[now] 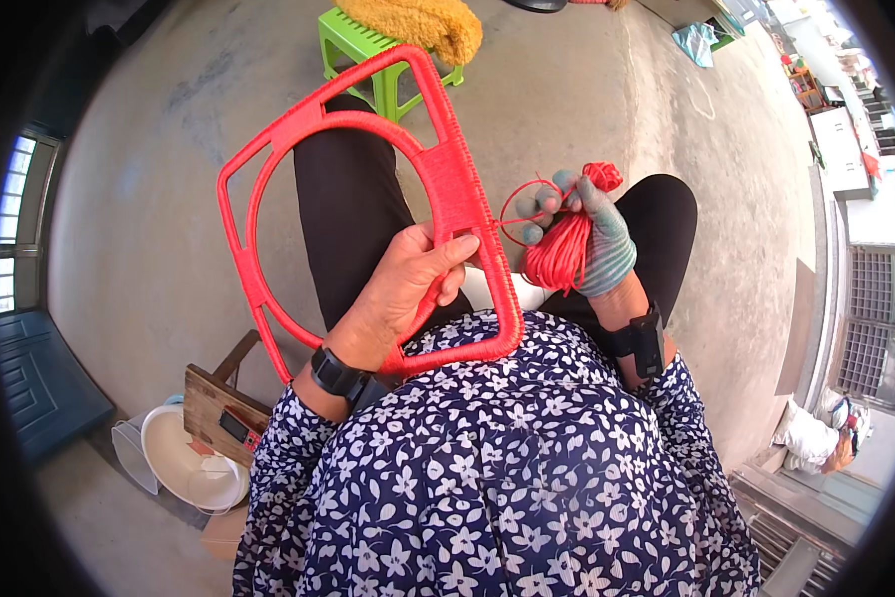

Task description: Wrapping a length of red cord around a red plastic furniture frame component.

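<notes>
- We see our left hand point(408, 284), bare, closed around the right-hand bar of a large red frame wrapped in cord, with a round opening in its middle point(368, 214); the thumb lies over the front of the bar and the fingers curl behind it.
- We hold the frame tilted above our lap, its lower corner touching our navy blouse with white flowers point(487, 468), its upper corner up near a green plastic stool point(368, 50).
- The frame's right-hand bar carries a broad band of tight red wrapping, just above our left thumb.
- Our right hand point(587, 239), in a grey-green knitted glove, is closed on a bundle of red plastic cord point(562, 249); the bundle hangs through the palm and a small knot of it shows above the fingers.
- A thin loop of the same cord runs from the gloved fingers across to the wrapped band of the frame.
- We wear a black band on each wrist, and our legs in black trousers point(353, 209) show through the frame's opening.
- A yellow fuzzy cloth point(418, 25) lies on the green stool.
- At our lower left, a white plastic bowl point(194, 463) sits on the concrete floor point(149, 199), beside a brown wooden board point(219, 408).
</notes>
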`<state>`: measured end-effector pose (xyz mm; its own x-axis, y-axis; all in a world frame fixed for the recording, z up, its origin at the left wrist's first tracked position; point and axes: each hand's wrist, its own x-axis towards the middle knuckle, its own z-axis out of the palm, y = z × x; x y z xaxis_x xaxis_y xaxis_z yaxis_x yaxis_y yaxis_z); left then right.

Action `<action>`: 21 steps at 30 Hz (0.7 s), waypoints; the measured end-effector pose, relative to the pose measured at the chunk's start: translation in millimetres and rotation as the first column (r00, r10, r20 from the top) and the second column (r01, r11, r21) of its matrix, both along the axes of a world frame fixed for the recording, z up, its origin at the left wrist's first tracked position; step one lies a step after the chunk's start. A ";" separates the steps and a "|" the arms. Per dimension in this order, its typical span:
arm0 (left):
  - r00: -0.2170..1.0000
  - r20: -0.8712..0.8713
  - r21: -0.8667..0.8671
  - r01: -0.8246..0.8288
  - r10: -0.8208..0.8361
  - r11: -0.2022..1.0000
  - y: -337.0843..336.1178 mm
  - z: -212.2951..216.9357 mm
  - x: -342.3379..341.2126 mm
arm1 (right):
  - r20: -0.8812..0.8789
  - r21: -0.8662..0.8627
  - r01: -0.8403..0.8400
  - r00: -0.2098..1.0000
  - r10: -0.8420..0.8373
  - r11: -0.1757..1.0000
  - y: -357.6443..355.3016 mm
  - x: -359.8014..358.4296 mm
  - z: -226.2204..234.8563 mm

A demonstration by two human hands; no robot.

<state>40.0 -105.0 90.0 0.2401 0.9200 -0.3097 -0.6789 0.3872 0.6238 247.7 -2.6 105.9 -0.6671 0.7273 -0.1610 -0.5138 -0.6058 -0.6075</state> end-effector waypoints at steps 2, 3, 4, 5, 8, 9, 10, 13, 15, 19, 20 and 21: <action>1.000 -0.002 0.001 0.006 -0.006 1.000 0.4 0.1 0.4 | -0.059 -0.062 -0.017 0.998 0.014 0.998 5.5 -2.1 -1.7; 1.000 0.001 0.010 -0.008 0.008 1.000 0.5 -0.6 1.2 | -0.118 -0.122 -0.038 0.993 0.023 0.992 8.8 -3.1 -2.4; 1.000 0.004 0.017 -0.024 0.023 1.000 -0.5 -1.2 1.7 | -0.012 -0.122 0.033 0.999 -0.035 0.992 10.4 -4.0 -1.2; 1.000 0.004 0.016 -0.024 0.024 1.000 -1.2 -3.6 1.9 | -0.012 -0.123 0.033 0.999 -0.035 0.992 14.8 -1.1 -4.3; 0.998 0.042 0.011 -0.041 0.040 0.999 -0.3 -8.3 1.9 | 0.062 -0.027 -0.068 0.996 0.070 0.997 24.3 7.7 -17.6; 0.999 0.022 0.008 -0.038 0.038 0.999 -0.3 -7.6 2.2 | 0.062 -0.023 -0.069 0.996 0.071 0.997 24.4 10.4 -18.7; 0.999 0.001 0.002 -0.045 0.045 0.999 -1.8 -8.2 2.5 | 0.344 -0.027 0.044 0.938 -0.032 0.999 21.8 5.2 -10.3; 0.999 -0.013 0.031 -0.050 0.051 0.998 -1.3 -4.8 2.3 | 0.811 0.197 0.037 0.555 -0.184 0.980 39.3 20.4 -8.6; 0.998 -0.009 0.029 -0.067 0.067 0.997 -1.6 -6.1 1.9 | 0.841 0.201 0.120 0.487 -0.234 0.972 53.2 33.6 6.3; 0.996 -0.071 0.026 -0.061 0.063 0.998 -2.5 -7.0 -1.1 | 0.636 0.659 0.028 0.512 -0.577 0.751 53.1 33.8 20.5; 0.995 -0.071 0.020 -0.066 0.067 0.998 -3.5 -10.6 -2.7 | 0.518 0.829 -0.363 0.217 -0.827 0.424 40.5 17.0 47.1; 0.994 -0.044 0.004 -0.096 0.096 0.995 -4.7 -12.5 -3.5 | 0.186 0.654 -0.751 0.038 -0.982 0.094 26.8 2.7 69.7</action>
